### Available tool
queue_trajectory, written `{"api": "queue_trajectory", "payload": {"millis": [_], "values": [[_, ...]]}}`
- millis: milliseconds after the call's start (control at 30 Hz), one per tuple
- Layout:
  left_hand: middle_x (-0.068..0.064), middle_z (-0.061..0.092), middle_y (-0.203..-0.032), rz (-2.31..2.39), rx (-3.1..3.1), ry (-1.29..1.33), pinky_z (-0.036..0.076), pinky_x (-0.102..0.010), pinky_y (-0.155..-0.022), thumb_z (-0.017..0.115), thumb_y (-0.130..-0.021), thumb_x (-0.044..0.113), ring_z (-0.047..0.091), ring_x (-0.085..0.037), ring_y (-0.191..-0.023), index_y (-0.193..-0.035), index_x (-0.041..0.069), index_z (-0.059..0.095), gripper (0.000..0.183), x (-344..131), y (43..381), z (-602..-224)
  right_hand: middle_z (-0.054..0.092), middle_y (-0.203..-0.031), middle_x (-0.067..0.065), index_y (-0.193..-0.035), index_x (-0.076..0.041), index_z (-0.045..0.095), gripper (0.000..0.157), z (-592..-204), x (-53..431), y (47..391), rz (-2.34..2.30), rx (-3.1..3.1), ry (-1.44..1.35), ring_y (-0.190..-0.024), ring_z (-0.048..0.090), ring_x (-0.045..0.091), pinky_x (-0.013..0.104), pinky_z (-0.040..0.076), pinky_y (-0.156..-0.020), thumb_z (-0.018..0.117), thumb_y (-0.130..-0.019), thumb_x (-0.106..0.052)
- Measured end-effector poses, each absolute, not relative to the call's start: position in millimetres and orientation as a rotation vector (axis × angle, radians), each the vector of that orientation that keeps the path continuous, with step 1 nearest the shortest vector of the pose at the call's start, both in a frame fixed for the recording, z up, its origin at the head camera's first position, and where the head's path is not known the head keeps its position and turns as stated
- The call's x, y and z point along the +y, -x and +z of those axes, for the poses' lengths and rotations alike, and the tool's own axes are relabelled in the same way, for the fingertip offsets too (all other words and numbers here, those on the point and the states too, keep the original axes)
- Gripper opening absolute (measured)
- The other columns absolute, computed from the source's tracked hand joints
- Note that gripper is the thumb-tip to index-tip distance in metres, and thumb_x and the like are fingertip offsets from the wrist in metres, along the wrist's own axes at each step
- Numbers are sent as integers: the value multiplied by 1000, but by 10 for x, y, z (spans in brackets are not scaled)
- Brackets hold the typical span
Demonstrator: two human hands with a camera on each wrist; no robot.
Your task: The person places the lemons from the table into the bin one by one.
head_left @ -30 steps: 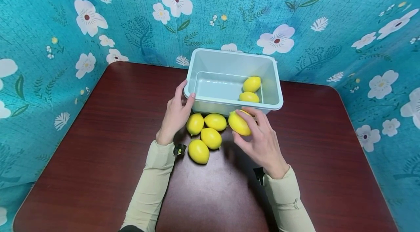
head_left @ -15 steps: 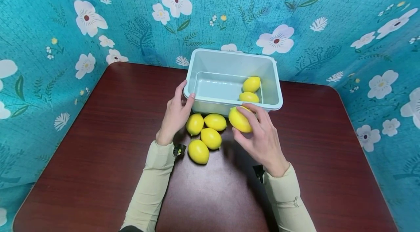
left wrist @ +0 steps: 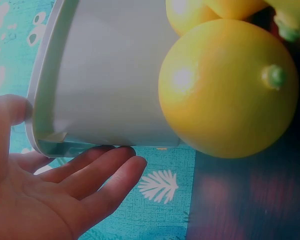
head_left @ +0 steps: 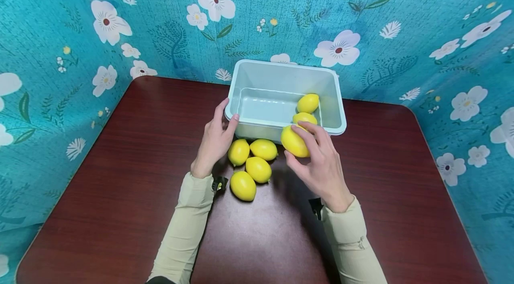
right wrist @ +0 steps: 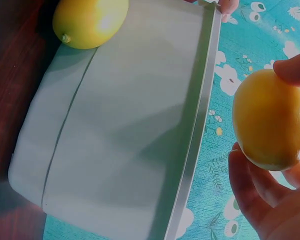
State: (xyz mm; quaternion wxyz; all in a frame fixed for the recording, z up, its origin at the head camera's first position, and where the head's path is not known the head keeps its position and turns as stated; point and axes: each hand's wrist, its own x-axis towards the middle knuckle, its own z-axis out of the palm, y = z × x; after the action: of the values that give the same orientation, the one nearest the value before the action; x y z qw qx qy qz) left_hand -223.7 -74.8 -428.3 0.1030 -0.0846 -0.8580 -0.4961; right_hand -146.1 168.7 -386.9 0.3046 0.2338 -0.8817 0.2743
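Note:
A pale blue-grey plastic bin (head_left: 277, 76) stands at the back of the table, with two lemons (head_left: 308, 103) inside at its right end. My left hand (head_left: 214, 141) holds the bin's front left corner; in the left wrist view its thumb touches the rim and its fingers lie along the side. Thumb and fingers of my right hand (head_left: 323, 172) pinch a lemon (head_left: 294, 141) by the bin's front rim. The right wrist view has this lemon (right wrist: 270, 120) level with the rim, outside the bin wall. Several more lemons (head_left: 258, 169) rest on the table before the bin.
The dark red-brown wooden table (head_left: 140, 177) extends to both sides of the arms. Behind it and along both sides hangs a turquoise flowered cloth (head_left: 160, 20), close to the bin's back.
My right hand has lifted the pinched lemon slightly up and forward, toward the bin's front rim. The left hand, the bin and the other lemons have stayed in place.

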Motion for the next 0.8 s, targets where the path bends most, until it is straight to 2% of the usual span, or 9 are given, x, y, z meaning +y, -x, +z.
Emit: {"api": "queue_trajectory", "payload": {"millis": [133,433,600,800], "values": [[-9,56,-119,-1471,-2528,251,48,-38,-81,40,-89,52,60,-19,-95,-140,29,24,58,-749,2237,-4285,49,-125,7,-122,-15,54,52,-3860,1678,1474,730,-2329,-612,-110,47,24,38,43,-85,66,-73,-26],[-6,59,-106,-1467,-2526,257,49,-36,-77,39,-90,51,60,-17,-92,-140,28,24,58,-753,2252,-4296,50,-125,7,-121,-12,55,51,-3804,1661,1538,740,-2272,-605,-107,48,26,36,40,-85,67,-73,-22],[-8,58,-110,-1476,-2523,262,48,-37,-79,40,-90,50,60,-18,-93,-141,28,23,58,-755,2248,-4290,51,-125,8,-121,-11,55,50,-3765,1658,1588,752,-2256,-597,-102,46,28,36,38,-82,67,-74,-22],[-7,58,-105,-1473,-2524,261,48,-36,-78,39,-90,51,59,-17,-93,-141,28,23,58,-759,2256,-4297,50,-127,7,-122,-12,54,51,-3729,1661,1643,785,-2253,-569,-107,44,29,37,36,-84,68,-74,-21]]}}
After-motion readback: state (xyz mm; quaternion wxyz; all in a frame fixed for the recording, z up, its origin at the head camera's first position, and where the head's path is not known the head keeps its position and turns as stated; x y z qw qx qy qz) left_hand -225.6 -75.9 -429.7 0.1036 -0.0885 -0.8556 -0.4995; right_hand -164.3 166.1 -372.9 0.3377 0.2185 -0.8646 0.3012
